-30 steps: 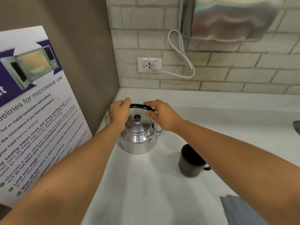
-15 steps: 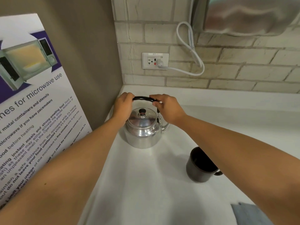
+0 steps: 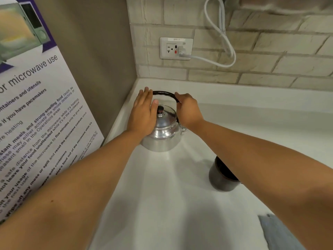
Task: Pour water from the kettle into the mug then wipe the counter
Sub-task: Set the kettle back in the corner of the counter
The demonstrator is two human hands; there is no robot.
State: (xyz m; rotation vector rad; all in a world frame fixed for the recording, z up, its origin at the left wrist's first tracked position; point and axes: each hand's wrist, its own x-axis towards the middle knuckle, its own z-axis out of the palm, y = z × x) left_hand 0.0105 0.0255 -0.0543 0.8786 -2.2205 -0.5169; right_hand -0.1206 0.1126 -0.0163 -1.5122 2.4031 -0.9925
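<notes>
A shiny metal kettle (image 3: 163, 134) stands upright on the white table (image 3: 162, 195), close to the corner where the grey side wall meets the brick back wall. Its black handle (image 3: 164, 93) arches over the lid, whose dark knob (image 3: 160, 109) shows between the two hands.

The left hand (image 3: 143, 112) lies flat over the left side of the lid, fingers stretched out and together, their tips reaching the left end of the handle; the thumb rests just beside the knob. Its grip is released, pressing on the kettle and grasping nothing.

The right hand (image 3: 189, 110) is curled at the right end of the handle, fingers bent round it, so its grip is clenched on the handle.

A dark mug (image 3: 222, 177) stands upright on the table to the right of the kettle and nearer the person, apart from it, partly hidden by the right forearm. A grey-blue cloth (image 3: 281, 233) lies at the lower right edge of the table. A white outlet (image 3: 175, 48) with a plugged cord sits on the brick wall, and a microwave poster (image 3: 36, 114) leans at the left
</notes>
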